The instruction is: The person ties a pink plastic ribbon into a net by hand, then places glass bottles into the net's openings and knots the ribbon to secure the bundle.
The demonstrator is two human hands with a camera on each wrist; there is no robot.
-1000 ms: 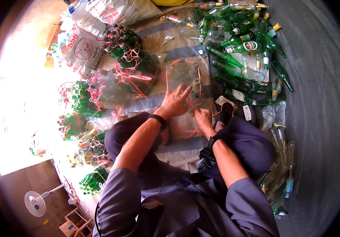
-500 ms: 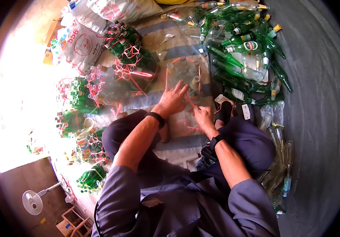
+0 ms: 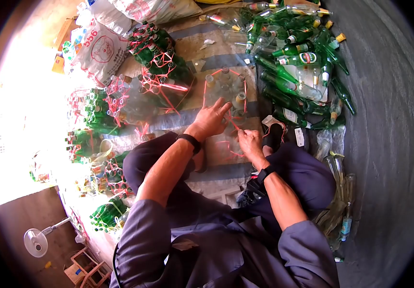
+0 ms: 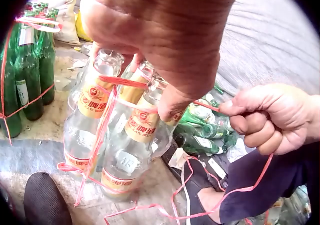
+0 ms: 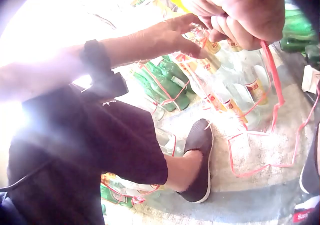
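A bundle of clear glass beer bottles (image 4: 125,160) with yellow-and-red labels stands upright on the floor, pink plastic string around it at neck height and lower down. From above, my left hand (image 3: 211,119) grips the necks at its near side; in the left wrist view the thumb (image 4: 175,102) lies against one neck and fingertips show behind others. To the right of the bundle, my right hand (image 3: 251,143) pinches the pink string (image 4: 207,106), which runs straight from the necks to its fingers. The loose tail of string hangs below that fist and trails over the floor.
Loose green bottles (image 3: 288,72) lie piled at the right. Tied green bundles (image 3: 154,53) and more tied bottles (image 3: 103,113) stand at the left, near a white sack (image 3: 101,53). The person's shoes (image 5: 199,155) flank the bundle closely.
My right hand has drawn slightly right and down from the bundle, and the string from the necks to it now shows as a straight line. My left hand stays on the necks.
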